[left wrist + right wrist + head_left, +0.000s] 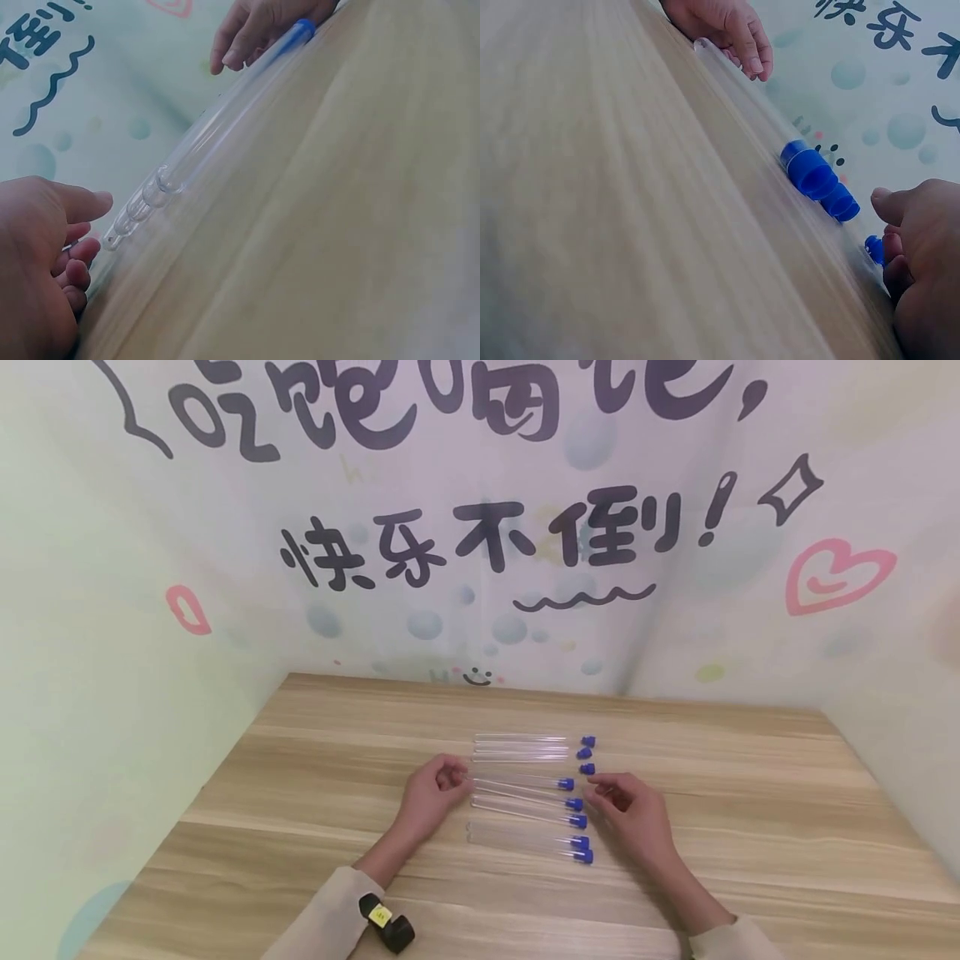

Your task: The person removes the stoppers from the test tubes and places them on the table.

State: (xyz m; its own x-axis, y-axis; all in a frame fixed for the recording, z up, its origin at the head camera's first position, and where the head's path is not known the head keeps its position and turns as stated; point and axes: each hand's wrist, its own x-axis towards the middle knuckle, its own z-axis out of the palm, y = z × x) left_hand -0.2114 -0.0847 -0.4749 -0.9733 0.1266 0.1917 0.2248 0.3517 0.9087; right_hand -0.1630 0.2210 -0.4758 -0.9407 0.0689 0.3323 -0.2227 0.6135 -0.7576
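Several clear test tubes with blue caps lie side by side on the table, among them a middle tube [517, 794] and the nearest tube [525, 848]. My left hand [437, 789] is at their rounded ends, its fingers loosely bent; in the left wrist view the thumb [86, 202] stands apart from the fingers. Beside the capped ends is my right hand [633, 818], thumb and fingers apart with nothing seen between them. Farther back lie uncapped test tubes [520, 749], with three loose blue caps [584, 753] to their right. The right fingers partly hide a cap [874, 249] in the right wrist view.
The wood-grain table [315, 735] meets a printed white cloth backdrop [480, 635] at its far edge and sides. A black strap with a yellow label [380, 916] is at the left sleeve.
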